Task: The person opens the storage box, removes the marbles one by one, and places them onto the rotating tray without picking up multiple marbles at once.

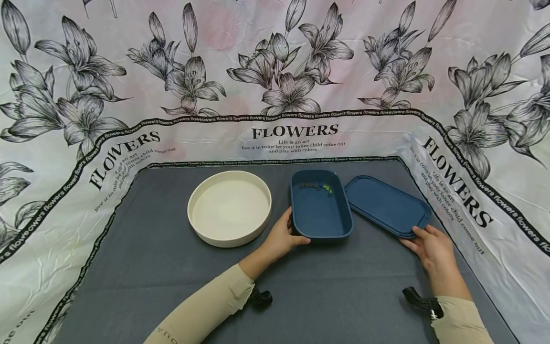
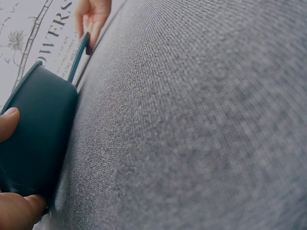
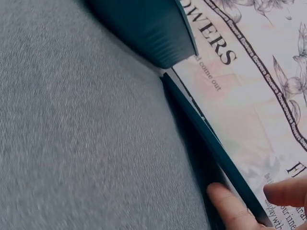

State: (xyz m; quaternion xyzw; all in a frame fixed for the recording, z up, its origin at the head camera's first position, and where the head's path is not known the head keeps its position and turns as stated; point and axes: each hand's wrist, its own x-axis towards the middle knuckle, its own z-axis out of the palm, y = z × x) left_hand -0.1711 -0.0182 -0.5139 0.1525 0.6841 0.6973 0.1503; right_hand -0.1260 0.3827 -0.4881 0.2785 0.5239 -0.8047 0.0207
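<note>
A deep blue rectangular box (image 1: pixel 321 212) stands in the middle of the grey cloth, with several small coloured beads (image 1: pixel 317 186) lying near its far end. My left hand (image 1: pixel 283 236) grips the box's near left corner, thumb along the front wall and fingers at the side. In the left wrist view, the thumb and a finger press the wall of the box (image 2: pixel 41 129). To the right of it is a flat blue lid (image 1: pixel 386 205). Its near right corner is pinched by my right hand (image 1: pixel 434 248). From the right wrist, the lid (image 3: pixel 216 148) appears edge-on, a finger below it.
A round cream tray (image 1: pixel 229 208) with a low rim stands left of the box. The grey cloth (image 1: pixel 172 282) is bordered by a white flower-printed band (image 1: pixel 296 138) with black lettering. Black straps (image 1: pixel 259 298) sit at both wrists.
</note>
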